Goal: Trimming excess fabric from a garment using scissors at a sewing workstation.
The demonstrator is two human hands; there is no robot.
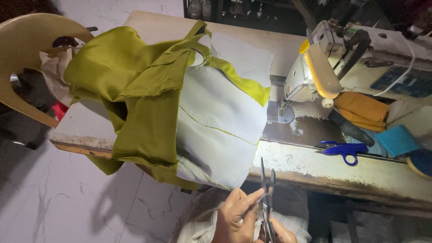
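At the far left a tan plastic chair (22,49) stands beside the worn sewing table (315,168), and an olive-green garment (144,94) with a pale grey lining (220,121) lies heaped over the table's near edge, part of it hanging off toward the floor. Low in the middle, the left hand (236,218) pinches something fine, probably a thread, right against a pair of small metal snips (267,198) whose blades point up, close together, just under the lining's hanging hem. The right hand (281,234) is mostly cut off by the frame; it seems closed around the snips' lower end, though I cannot tell for sure. The snips look slim, dark steel and sharp-tipped. With the points so near the hem and the left fingertips, a slip could nick the cloth or a finger, and the overhanging garment could slide off the table. Further right sit the white sewing machine (315,67), blue-handled scissors (339,149) and folded orange cloth (362,110).
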